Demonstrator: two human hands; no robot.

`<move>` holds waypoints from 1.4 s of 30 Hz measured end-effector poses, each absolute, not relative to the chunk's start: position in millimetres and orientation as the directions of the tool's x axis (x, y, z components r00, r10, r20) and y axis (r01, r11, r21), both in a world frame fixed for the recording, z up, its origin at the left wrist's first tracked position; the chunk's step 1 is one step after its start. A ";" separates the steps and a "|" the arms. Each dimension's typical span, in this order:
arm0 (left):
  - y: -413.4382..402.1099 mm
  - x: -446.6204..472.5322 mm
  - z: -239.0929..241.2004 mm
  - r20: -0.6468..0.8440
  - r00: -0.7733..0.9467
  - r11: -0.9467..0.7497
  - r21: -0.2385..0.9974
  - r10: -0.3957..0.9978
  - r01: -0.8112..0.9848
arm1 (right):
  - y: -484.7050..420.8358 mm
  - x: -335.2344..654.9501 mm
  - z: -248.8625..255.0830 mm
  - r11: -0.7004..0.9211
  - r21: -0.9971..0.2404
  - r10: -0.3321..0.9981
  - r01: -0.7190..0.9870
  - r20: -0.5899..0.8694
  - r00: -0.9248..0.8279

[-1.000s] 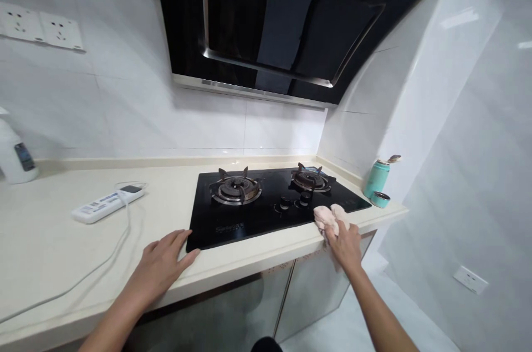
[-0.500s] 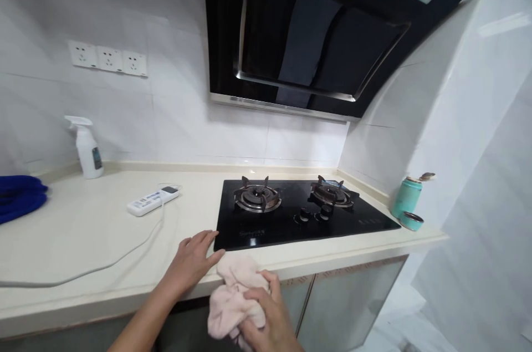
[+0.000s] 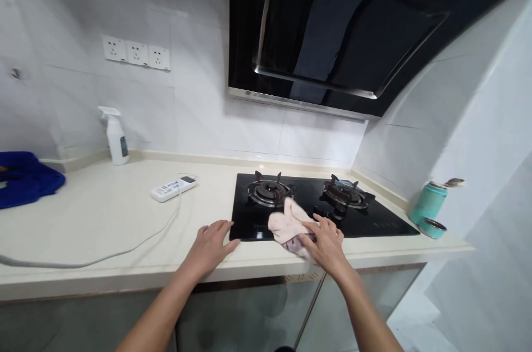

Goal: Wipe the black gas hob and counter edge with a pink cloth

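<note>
A pale pink cloth (image 3: pixel 286 225) lies bunched over the front edge of the black gas stove (image 3: pixel 257 219). My right hand (image 3: pixel 326 244) is on the cloth, its fingers gripping and pressing it; part of the cloth hangs under the palm. The front control knobs are partly hidden behind cloth and hand. My left hand (image 3: pixel 214 244) rests on the cream countertop (image 3: pixel 124 219), fingers spread, with its fingertips at the stove's front left corner. It holds nothing.
A white power strip (image 3: pixel 173 189) with a grey cable lies left of the stove. Farther back stands a white spray bottle (image 3: pixel 115 136), beside a blue cloth (image 3: pixel 29 177). A turquoise jar (image 3: pixel 429 202) and small bowl (image 3: pixel 433 228) stand at right. The black range hood (image 3: pixel 316 36) hangs above.
My right hand has carried the pink cloth from in front of the counter edge up and right onto the stove's front. My left hand stays by the stove corner. The view has shifted slightly.
</note>
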State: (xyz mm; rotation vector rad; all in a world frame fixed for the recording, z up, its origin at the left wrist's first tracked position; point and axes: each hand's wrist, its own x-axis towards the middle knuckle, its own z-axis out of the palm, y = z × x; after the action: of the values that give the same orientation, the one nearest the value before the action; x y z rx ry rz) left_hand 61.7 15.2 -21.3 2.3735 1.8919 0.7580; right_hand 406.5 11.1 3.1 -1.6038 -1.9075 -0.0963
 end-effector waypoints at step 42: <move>5.3 54.3 -14.8 0.390 0.137 -0.350 0.550 0.910 0.758 | -15.5 412.9 -34.5 0.454 -0.517 0.757 0.725 0.654 -0.008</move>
State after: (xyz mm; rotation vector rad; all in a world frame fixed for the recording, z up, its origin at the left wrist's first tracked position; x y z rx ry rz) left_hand 54.3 5.3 -14.8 2.1914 1.6437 1.0122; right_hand 412.9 -15.5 -34.5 -1.2779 -1.7367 0.0409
